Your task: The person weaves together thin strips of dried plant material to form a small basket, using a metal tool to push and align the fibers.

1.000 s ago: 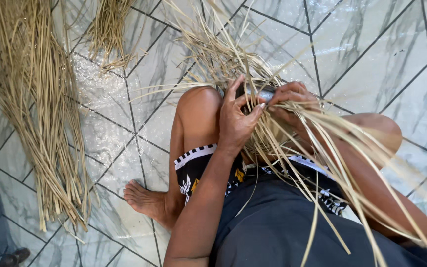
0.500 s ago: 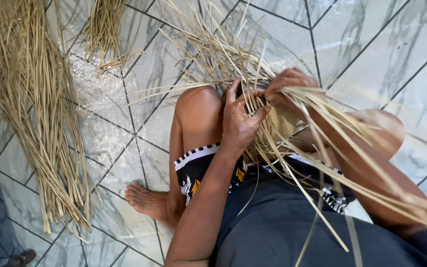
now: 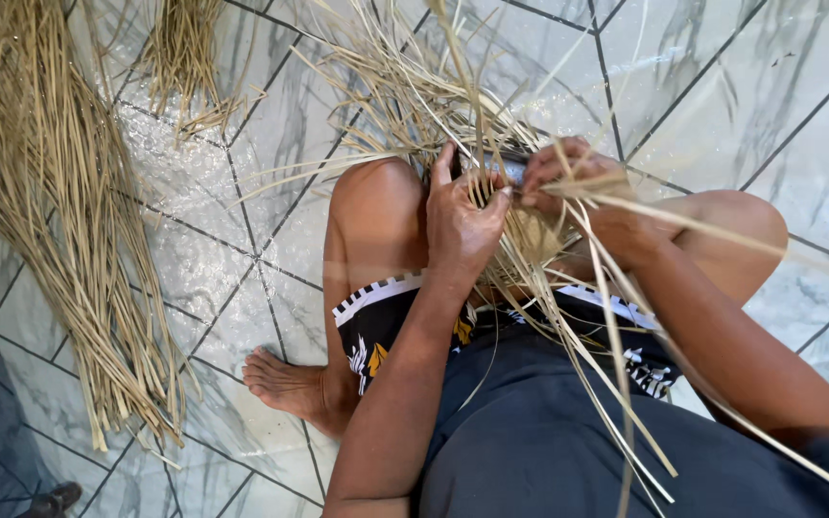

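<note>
Over the lap, between the knees: left hand point(image 3: 462, 225) and right hand point(image 3: 568, 173) meet on the straw bundle point(image 3: 530, 240), fingers of both pinched shut on strands at its middle. Loose ends fan up past the fingers onto the floor and trail down across the dark shorts point(image 3: 530, 432). Dark object partly hidden under the strands, can't identify. Big straw pile point(image 3: 59, 221) well apart at left, smaller tuft point(image 3: 184, 58) above it, both on marble tile floor point(image 3: 722, 96)
</note>
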